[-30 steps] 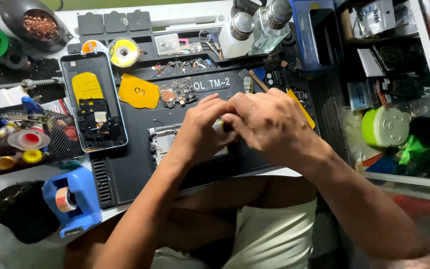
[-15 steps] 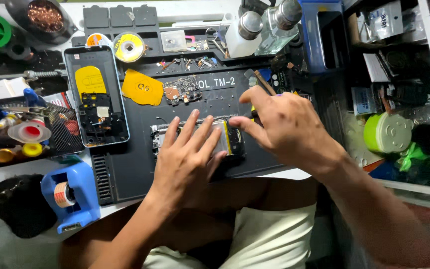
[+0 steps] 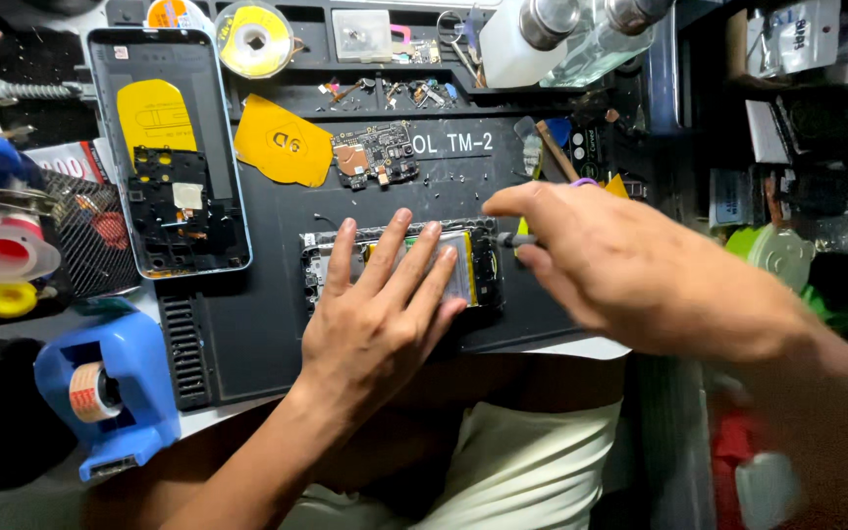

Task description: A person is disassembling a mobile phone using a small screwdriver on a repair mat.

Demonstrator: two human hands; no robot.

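Opened phone (image 3: 478, 265), mid-frame, is pinned flat by the spread left hand (image 3: 380, 314); a thin tool (image 3: 514, 239) is pinched by the right hand (image 3: 610, 265).

The left hand (image 3: 380, 314) lies flat, fingers spread, on an opened phone body (image 3: 478, 265) on the dark work mat (image 3: 247, 324); the right hand (image 3: 620, 270) pinches a thin tool (image 3: 514, 239) at the phone's right edge — a circuit board (image 3: 375, 154) lies just above; a blue tape dispenser (image 3: 110, 393) stands at the bench's left.
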